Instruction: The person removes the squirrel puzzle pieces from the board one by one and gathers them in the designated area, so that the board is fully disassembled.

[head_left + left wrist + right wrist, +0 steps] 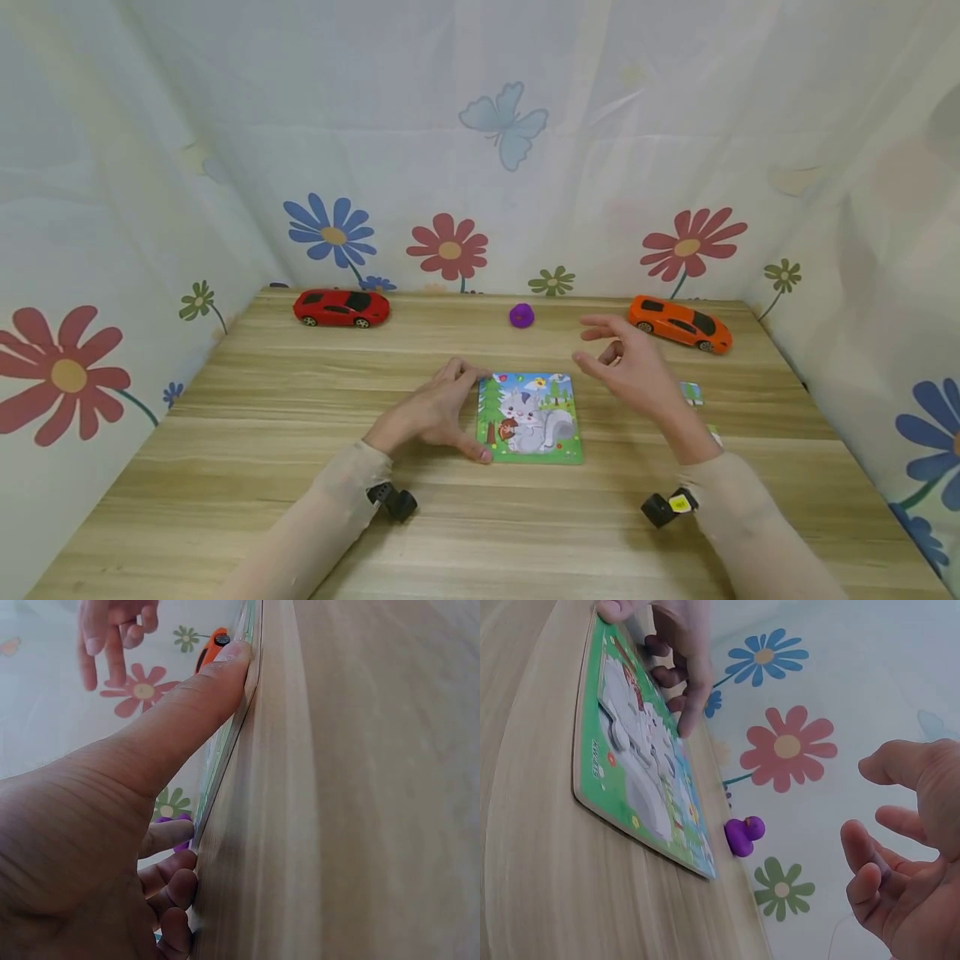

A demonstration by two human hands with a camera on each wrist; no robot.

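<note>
"What are the fingers doing?"

"The left hand [432,412] holds the squirrel puzzle [528,421] by its left side: thumb at the near corner, forefinger at the far corner. The right hand [641,375] has its fingers loosely bent and spread, holding nothing."

"Where is that right hand?"

"Raised above the table [450,537], off the puzzle's far right corner and apart from it."

"And the puzzle?"

"Flat on the table, in front of the person, between the hands. It's a thin square board, the grey squirrel upright as the wearer sees it. The right wrist view shows raised pieces on part of it."

"Anything beside it?"

"Two small printed pieces lie to its right. The farther piece [692,393] is green and pale blue; the nearer piece [715,435] is partly hidden by the right wrist."

"Farther out?"

"A purple duck [521,315] sits beyond the puzzle, with a red car [341,308] to the left and an orange car [678,323] set at a slant to the right. Behind them hangs a white cloth [600,183] printed with flowers and a blue butterfly."
</note>
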